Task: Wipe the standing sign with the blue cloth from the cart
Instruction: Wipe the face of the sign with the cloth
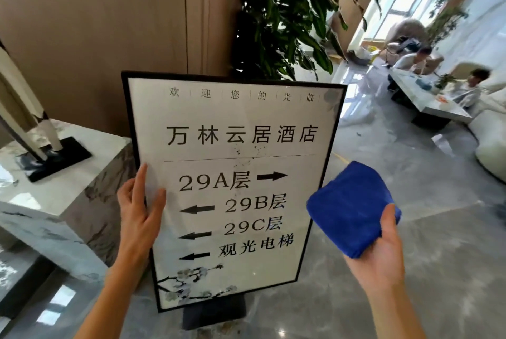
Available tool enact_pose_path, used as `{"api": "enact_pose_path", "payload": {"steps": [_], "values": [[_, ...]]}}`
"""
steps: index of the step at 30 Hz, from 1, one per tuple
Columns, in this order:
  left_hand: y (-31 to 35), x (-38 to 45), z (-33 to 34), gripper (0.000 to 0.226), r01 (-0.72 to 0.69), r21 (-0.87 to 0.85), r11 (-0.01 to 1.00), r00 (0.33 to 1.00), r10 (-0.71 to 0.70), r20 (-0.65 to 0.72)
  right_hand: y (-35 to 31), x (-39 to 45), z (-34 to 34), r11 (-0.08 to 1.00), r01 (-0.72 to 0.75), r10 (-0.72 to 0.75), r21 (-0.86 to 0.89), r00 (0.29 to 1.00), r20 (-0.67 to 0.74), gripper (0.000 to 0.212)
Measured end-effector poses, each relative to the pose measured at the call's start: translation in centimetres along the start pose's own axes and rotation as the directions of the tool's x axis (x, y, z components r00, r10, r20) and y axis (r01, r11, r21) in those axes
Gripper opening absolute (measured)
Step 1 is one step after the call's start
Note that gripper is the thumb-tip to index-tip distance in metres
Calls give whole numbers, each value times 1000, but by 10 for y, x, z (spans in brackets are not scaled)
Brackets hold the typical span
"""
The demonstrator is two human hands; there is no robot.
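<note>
Sign (235, 190), black-framed and standing on its dark base, sits between the two hands; the left hand (141, 210) grips its left edge, fingers spread flat on the glass and thumb wrapped behind the frame; the right hand (380, 253) holds the folded blue cloth (349, 210) on its upturned palm, thumb pressed on top, just beside the right edge and apart from the glass. Fetching the cloth looks done; dark specks above the left fingertips, near the middle of the panel, suggest the wiping remains.
</note>
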State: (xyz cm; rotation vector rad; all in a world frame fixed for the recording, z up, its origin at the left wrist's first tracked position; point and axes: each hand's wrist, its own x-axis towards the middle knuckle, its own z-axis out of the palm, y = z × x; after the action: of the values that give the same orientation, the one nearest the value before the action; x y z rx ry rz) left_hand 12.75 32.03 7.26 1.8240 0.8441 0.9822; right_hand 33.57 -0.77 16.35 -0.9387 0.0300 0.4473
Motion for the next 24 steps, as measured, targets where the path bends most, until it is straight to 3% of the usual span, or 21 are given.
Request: {"api": "enact_pose_path", "payload": {"steps": [4,11,14,17,20,24], "values": [[-12,7,6,57,-75,27,997,997,74,25,-6,15,-2,989,104,-112,-103,991,-71,62],[-26,13,10,49,-68,-9,998,996,67,-58,33,49,37,930,150,-178,-336,983,-53,50],[-32,15,12,48,-51,-32,998,996,48,-68,65,63,57,848,209,-254,-487,967,-27,46],[-35,16,13,48,-75,-29,997,994,73,-77,96,77,70,664,293,-395,-688,918,10,53],[-36,16,13,50,-96,-28,995,991,93,-92,110,92,67,322,521,-615,-791,750,244,57],[-39,16,14,54,-145,-19,989,984,143,-103,112,117,48,-142,506,-712,-851,545,443,57]]}}
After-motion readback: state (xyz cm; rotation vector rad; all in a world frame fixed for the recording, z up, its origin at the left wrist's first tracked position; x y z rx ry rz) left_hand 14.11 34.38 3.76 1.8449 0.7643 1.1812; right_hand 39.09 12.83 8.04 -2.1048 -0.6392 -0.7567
